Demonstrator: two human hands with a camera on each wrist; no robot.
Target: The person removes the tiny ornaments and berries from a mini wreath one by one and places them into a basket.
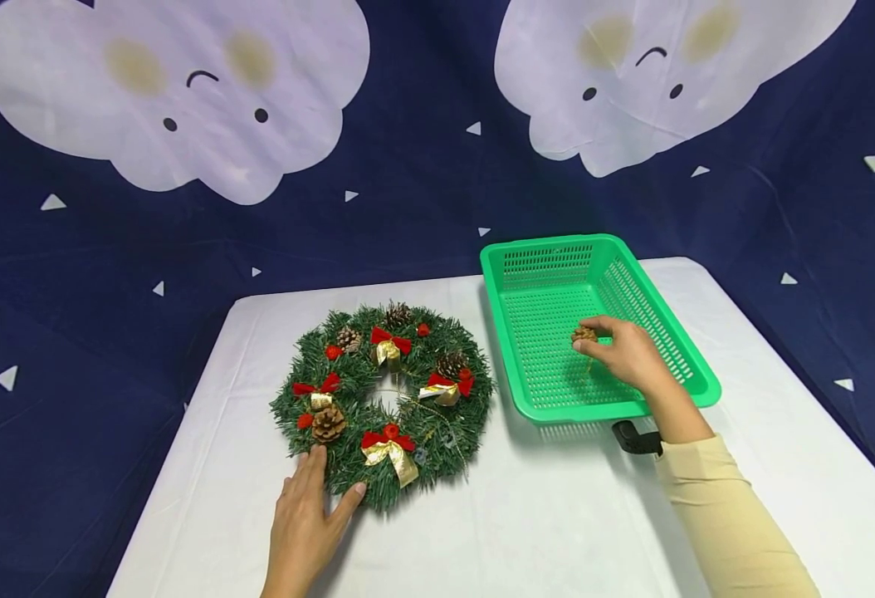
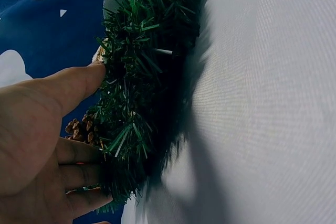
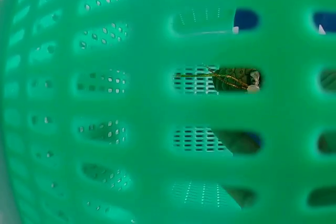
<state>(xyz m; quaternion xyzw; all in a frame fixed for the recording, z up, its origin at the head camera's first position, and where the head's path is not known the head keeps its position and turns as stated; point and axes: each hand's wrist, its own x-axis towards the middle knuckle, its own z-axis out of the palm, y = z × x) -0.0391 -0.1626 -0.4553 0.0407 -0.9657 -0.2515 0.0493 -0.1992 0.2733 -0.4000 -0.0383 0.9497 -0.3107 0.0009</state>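
Observation:
Over the green basket [image 1: 527,409], my right hand [image 1: 626,353] pinches a small brown pine cone [image 1: 584,334] between thumb and fingers. A thin gold string hangs from it. Through the basket's slots the right wrist view shows part of the pine cone [image 3: 236,78] and its string. On the left lies a round green wreath [image 1: 437,453] with red and gold bows, red berries and several pine cones. My left hand [image 1: 306,519] rests against its near left edge, fingers spread. In the left wrist view, thumb and fingers of the left hand [image 2: 37,145] touch the wreath's greenery [image 2: 136,72].
Both stand on a table with a white cloth [image 1: 542,515]. The wrist camera [image 1: 635,438] on my right arm is close to the basket's near rim. Behind the table hangs a dark blue curtain [image 1: 408,166] with white clouds and triangles.

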